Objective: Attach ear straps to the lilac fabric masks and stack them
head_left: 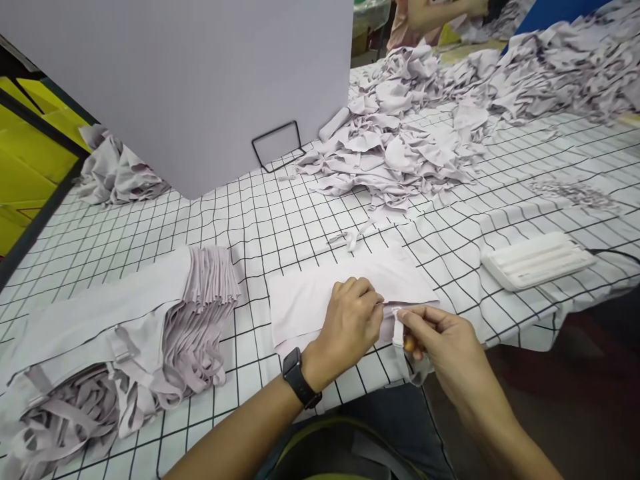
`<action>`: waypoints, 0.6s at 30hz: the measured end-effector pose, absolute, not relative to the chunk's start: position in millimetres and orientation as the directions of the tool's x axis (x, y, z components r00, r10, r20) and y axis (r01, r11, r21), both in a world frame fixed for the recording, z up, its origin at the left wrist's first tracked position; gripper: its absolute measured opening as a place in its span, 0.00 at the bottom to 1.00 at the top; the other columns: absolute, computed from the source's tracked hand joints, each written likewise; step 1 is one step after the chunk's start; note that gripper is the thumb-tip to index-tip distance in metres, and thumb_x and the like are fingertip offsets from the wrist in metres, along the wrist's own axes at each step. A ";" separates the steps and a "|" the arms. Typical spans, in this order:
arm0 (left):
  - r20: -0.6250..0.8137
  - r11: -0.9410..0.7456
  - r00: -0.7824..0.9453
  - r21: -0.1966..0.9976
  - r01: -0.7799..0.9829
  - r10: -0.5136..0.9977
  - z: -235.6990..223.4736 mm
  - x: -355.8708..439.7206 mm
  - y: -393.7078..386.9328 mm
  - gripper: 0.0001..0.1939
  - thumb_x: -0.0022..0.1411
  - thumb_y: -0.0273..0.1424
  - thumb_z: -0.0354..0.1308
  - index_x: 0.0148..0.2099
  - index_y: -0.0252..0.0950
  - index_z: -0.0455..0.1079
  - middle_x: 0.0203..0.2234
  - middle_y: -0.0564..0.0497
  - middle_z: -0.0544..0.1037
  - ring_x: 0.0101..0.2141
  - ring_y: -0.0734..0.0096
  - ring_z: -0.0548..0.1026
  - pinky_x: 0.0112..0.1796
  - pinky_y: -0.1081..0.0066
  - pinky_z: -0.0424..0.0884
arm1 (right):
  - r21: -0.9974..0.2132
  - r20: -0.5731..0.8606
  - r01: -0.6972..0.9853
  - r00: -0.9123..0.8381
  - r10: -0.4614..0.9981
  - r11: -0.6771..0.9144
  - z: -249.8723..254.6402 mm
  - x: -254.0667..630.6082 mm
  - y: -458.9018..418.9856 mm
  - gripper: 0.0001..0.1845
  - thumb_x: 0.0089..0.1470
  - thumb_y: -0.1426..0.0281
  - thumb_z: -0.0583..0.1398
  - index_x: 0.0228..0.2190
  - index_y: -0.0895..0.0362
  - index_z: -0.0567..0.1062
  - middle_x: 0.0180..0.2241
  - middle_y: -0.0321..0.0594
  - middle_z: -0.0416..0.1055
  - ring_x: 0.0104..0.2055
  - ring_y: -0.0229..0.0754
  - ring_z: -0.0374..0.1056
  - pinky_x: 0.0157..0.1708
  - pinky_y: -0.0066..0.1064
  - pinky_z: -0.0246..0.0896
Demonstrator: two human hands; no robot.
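A pale lilac cloth garment piece [300, 303] lies flat on the table before me. On its right part rests my left hand [353, 313], wearing a black watch, its fingers curled in and pinching the cloth near the lower edge. Just to the right, my right hand [440, 340] is closed, with thumb and finger gripping a narrow pale strap [399, 331] beside that edge. The strap's lower part hangs in a loop at the table's front edge. An orange-brown object shows under the right fingers; its kind is unclear.
A neat stack of folded strapped garments [110, 313] lies at left. A grey panel [200, 87] with a black wire stand [277, 147] rises behind. Loose garment heaps [400, 147] cover the back right. A white corded device [540, 260] sits right. Another person's arm [440, 13] shows beyond.
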State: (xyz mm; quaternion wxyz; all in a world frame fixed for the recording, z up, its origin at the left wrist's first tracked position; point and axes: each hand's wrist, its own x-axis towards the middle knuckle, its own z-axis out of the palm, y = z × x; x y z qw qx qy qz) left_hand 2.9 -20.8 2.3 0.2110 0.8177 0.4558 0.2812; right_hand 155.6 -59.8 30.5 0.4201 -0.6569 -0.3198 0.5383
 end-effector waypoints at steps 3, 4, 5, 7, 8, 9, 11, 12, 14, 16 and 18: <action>0.334 -0.542 0.429 0.577 0.611 0.839 1.0 3.2 -21.8 0.08 0.67 0.23 0.56 0.35 0.35 0.73 0.33 0.49 0.76 0.36 0.65 0.72 0.38 0.63 0.66 | -0.897 -0.441 -0.098 0.252 0.861 -0.431 24.6 153.8 -55.0 0.20 0.42 0.56 0.73 0.18 0.57 0.76 0.15 0.36 0.68 0.16 0.34 0.60 0.16 0.26 0.56; 0.349 -0.556 0.434 0.564 0.610 0.831 1.2 3.6 -22.1 0.08 0.67 0.23 0.56 0.34 0.35 0.73 0.33 0.49 0.76 0.36 0.65 0.71 0.37 0.63 0.65 | -0.897 -0.442 -0.123 0.262 0.858 -0.424 23.0 153.6 -53.8 0.19 0.42 0.57 0.73 0.18 0.57 0.76 0.15 0.36 0.68 0.16 0.34 0.60 0.16 0.26 0.56; 0.358 -0.566 0.439 0.552 0.612 0.824 1.5 3.9 -22.5 0.09 0.67 0.23 0.56 0.34 0.34 0.73 0.33 0.49 0.76 0.36 0.65 0.71 0.37 0.62 0.65 | -0.895 -0.445 -0.143 0.268 0.854 -0.422 21.9 153.5 -52.8 0.18 0.42 0.58 0.73 0.18 0.57 0.76 0.16 0.36 0.68 0.16 0.34 0.59 0.16 0.26 0.55; 0.367 -0.577 0.446 0.534 0.618 0.816 2.4 4.8 -23.0 0.09 0.68 0.24 0.55 0.33 0.34 0.72 0.33 0.49 0.76 0.35 0.65 0.70 0.37 0.62 0.64 | -0.886 -0.463 -0.158 0.265 0.846 -0.435 21.7 153.2 -51.2 0.18 0.42 0.59 0.74 0.18 0.57 0.76 0.15 0.35 0.67 0.16 0.34 0.59 0.15 0.26 0.54; 0.365 -0.578 0.449 0.526 0.623 0.816 2.8 5.3 -23.2 0.10 0.68 0.24 0.54 0.33 0.34 0.72 0.32 0.49 0.76 0.35 0.66 0.70 0.37 0.62 0.64 | -0.883 -0.469 -0.157 0.263 0.843 -0.442 22.4 152.9 -50.6 0.18 0.42 0.59 0.73 0.17 0.57 0.76 0.15 0.35 0.67 0.16 0.34 0.58 0.15 0.26 0.54; 0.361 -0.580 0.454 0.518 0.629 0.815 3.2 5.7 -23.4 0.11 0.69 0.24 0.54 0.32 0.34 0.71 0.32 0.49 0.76 0.35 0.66 0.70 0.38 0.62 0.63 | -0.882 -0.472 -0.155 0.262 0.842 -0.446 23.3 152.5 -50.0 0.19 0.42 0.58 0.73 0.17 0.57 0.75 0.15 0.35 0.66 0.16 0.34 0.58 0.15 0.26 0.54; 0.356 -0.587 0.467 0.498 0.638 0.809 3.3 6.2 -23.7 0.12 0.70 0.24 0.52 0.32 0.35 0.71 0.31 0.49 0.75 0.34 0.66 0.69 0.38 0.62 0.63 | -0.882 -0.470 -0.156 0.265 0.842 -0.444 25.1 151.7 -49.1 0.19 0.41 0.58 0.73 0.16 0.56 0.75 0.14 0.35 0.66 0.16 0.34 0.58 0.15 0.27 0.54; 0.357 -0.593 0.474 0.483 0.644 0.805 3.0 6.4 -23.9 0.13 0.71 0.24 0.51 0.32 0.35 0.71 0.31 0.49 0.75 0.34 0.66 0.69 0.38 0.62 0.63 | -0.883 -0.469 -0.159 0.266 0.842 -0.441 25.7 151.4 -48.8 0.19 0.40 0.58 0.73 0.16 0.56 0.75 0.14 0.35 0.65 0.16 0.34 0.58 0.15 0.27 0.54; 0.362 -0.610 0.492 0.443 0.657 0.792 2.1 6.4 -24.4 0.13 0.71 0.24 0.51 0.32 0.34 0.70 0.30 0.49 0.74 0.34 0.65 0.69 0.38 0.62 0.62 | -0.880 -0.475 -0.171 0.266 0.839 -0.444 26.0 151.1 -48.1 0.19 0.39 0.58 0.74 0.16 0.57 0.75 0.14 0.35 0.65 0.16 0.33 0.57 0.15 0.26 0.54; 0.371 -0.632 0.513 0.392 0.669 0.774 1.1 6.3 -24.7 0.13 0.70 0.23 0.51 0.32 0.34 0.69 0.30 0.49 0.73 0.35 0.65 0.69 0.39 0.62 0.62 | -0.869 -0.494 -0.191 0.261 0.830 -0.457 25.5 151.3 -47.6 0.19 0.38 0.59 0.74 0.16 0.57 0.75 0.14 0.34 0.64 0.16 0.33 0.58 0.15 0.25 0.53; 0.381 -0.655 0.537 0.342 0.674 0.752 1.1 6.2 -24.8 0.13 0.70 0.23 0.51 0.32 0.34 0.69 0.29 0.49 0.72 0.35 0.64 0.68 0.39 0.62 0.63 | -0.856 -0.514 -0.212 0.251 0.820 -0.472 24.9 151.6 -47.0 0.18 0.38 0.60 0.75 0.16 0.57 0.75 0.14 0.33 0.64 0.16 0.33 0.58 0.15 0.24 0.53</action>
